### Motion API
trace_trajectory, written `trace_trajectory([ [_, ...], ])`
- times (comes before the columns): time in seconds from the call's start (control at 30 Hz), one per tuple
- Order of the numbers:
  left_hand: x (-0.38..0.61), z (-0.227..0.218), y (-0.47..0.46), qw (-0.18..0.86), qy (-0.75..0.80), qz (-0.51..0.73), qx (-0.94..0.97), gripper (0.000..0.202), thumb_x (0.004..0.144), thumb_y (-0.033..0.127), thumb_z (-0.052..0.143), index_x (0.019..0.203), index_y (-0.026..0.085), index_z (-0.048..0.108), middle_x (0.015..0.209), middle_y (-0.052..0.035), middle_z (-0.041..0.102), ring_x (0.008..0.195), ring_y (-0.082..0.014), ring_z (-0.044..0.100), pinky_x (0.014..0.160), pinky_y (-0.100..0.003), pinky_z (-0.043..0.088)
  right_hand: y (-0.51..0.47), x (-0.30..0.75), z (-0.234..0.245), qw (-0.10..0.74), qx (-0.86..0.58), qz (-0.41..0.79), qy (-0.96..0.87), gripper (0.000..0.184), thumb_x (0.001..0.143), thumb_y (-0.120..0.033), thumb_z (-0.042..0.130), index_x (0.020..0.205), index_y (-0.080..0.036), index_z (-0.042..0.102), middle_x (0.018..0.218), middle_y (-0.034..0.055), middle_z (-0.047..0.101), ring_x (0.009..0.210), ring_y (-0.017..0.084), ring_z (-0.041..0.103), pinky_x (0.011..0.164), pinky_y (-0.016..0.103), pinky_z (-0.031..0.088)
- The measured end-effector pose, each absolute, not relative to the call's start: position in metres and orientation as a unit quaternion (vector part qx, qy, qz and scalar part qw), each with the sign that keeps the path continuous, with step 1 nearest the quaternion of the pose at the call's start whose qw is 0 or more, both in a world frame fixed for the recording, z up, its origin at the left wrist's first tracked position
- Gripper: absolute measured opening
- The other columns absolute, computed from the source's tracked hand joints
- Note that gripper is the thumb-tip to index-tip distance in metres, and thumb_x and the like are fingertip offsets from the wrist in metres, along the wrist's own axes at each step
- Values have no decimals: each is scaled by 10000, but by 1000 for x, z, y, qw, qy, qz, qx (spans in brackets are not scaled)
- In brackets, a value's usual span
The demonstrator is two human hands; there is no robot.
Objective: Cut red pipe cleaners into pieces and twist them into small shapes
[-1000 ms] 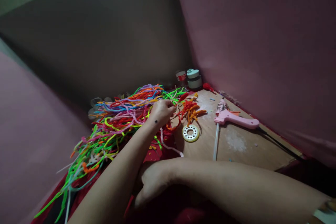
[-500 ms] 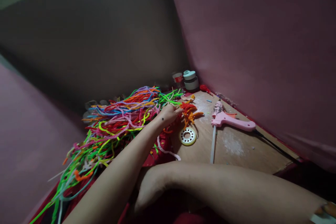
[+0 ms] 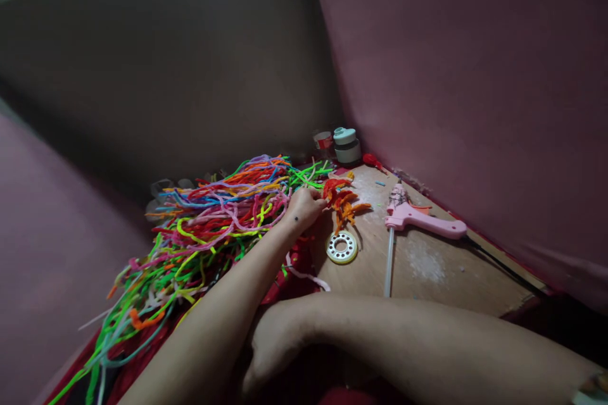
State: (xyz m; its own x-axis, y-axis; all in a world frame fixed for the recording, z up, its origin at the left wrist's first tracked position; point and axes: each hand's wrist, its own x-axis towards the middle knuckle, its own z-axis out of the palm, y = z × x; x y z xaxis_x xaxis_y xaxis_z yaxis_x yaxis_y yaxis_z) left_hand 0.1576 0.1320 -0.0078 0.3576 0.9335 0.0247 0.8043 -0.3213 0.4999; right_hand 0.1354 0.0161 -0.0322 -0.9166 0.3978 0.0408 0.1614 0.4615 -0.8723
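My left hand [image 3: 308,204] reaches out to the edge of the pipe cleaner pile, its fingers pinched at a red pipe-cleaner piece [image 3: 334,187]. Orange pipe-cleaner pieces [image 3: 349,207] lie just right of those fingertips on the wooden board. The pile of long pipe cleaners [image 3: 228,202], in many colours, spreads left of and under my left arm. Close to my body, my right hand [image 3: 273,335] is bent downward behind my left forearm. Its fingers are hidden in the dark, so what they hold does not show.
A tape roll [image 3: 342,247] lies on the wooden board [image 3: 365,275]. To its right rests a pink glue gun [image 3: 420,220] with a glue stick and black cord. Towards the corner stand a lidded jar [image 3: 347,145] and a clear cup [image 3: 323,141], near a red-handled tool [image 3: 374,162].
My left hand has drawn back slightly, and the red piece at its fingertips has shifted a little. My right hand stays almost where it was. The view has tilted slightly.
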Motion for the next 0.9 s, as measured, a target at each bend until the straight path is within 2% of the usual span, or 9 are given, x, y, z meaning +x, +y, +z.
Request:
trace_trajectory([
  [0.13, 157, -4, 131, 218, 546, 170, 791, 148, 688, 229, 534, 580, 145, 591, 406, 50, 447, 385, -75, 397, 415, -200, 262, 18, 134, -38, 99, -97, 464, -875, 377, 676, -365, 605, 946, -105, 642, 1177, 100, 583, 1138, 268, 499, 955, 271, 367],
  [0.27, 157, -3, 128, 237, 548, 177, 783, 141, 694, 247, 557, 611, 143, 605, 389, 57, 433, 364, -71, 394, 405, -196, 267, 19, 131, -41, 110, -98, 461, -875, 327, 658, -347, 621, 889, -117, 653, 1226, 86, 552, 1168, 247, 478, 958, 230, 357],
  [0.37, 156, -3, 125, 255, 548, 175, 778, 167, 716, 266, 554, 615, 142, 601, 372, 56, 424, 339, -74, 392, 387, -196, 262, 18, 131, -38, 100, -105, 468, -872, 316, 624, -330, 646, 870, -131, 661, 1181, 75, 584, 1124, 247, 515, 909, 232, 395],
  [0.5, 153, 1, 117, 292, 535, 160, 776, 166, 745, 268, 532, 724, 136, 631, 401, 38, 492, 336, -97, 447, 376, -201, 294, 14, 137, -30, 62, -128, 452, -881, 452, 648, -363, 593, 1027, -118, 625, 1138, 100, 606, 1003, 253, 578, 775, 255, 455],
  [0.6, 146, 5, 105, 313, 514, 158, 783, 168, 746, 240, 533, 823, 137, 640, 477, 22, 562, 371, -96, 494, 396, -195, 337, 10, 142, -30, 19, -147, 470, -870, 521, 651, -419, 566, 1083, -130, 602, 1018, 70, 646, 880, 210, 605, 676, 226, 458],
  [0.7, 134, 7, 91, 311, 496, 173, 792, 177, 755, 262, 531, 819, 145, 648, 543, 13, 594, 400, -71, 491, 425, -181, 357, 6, 143, -33, 13, -142, 493, -858, 462, 659, -451, 553, 1029, -182, 612, 900, 9, 654, 789, 165, 600, 629, 204, 439],
  [0.9, 102, 26, 61, 306, 491, 242, 779, 199, 765, 286, 528, 817, 143, 657, 589, 1, 592, 438, -67, 463, 426, -177, 351, 4, 143, -27, 19, -166, 452, -876, 321, 701, -458, 507, 840, -181, 593, 765, 0, 603, 615, 125, 540, 499, 206, 376],
])
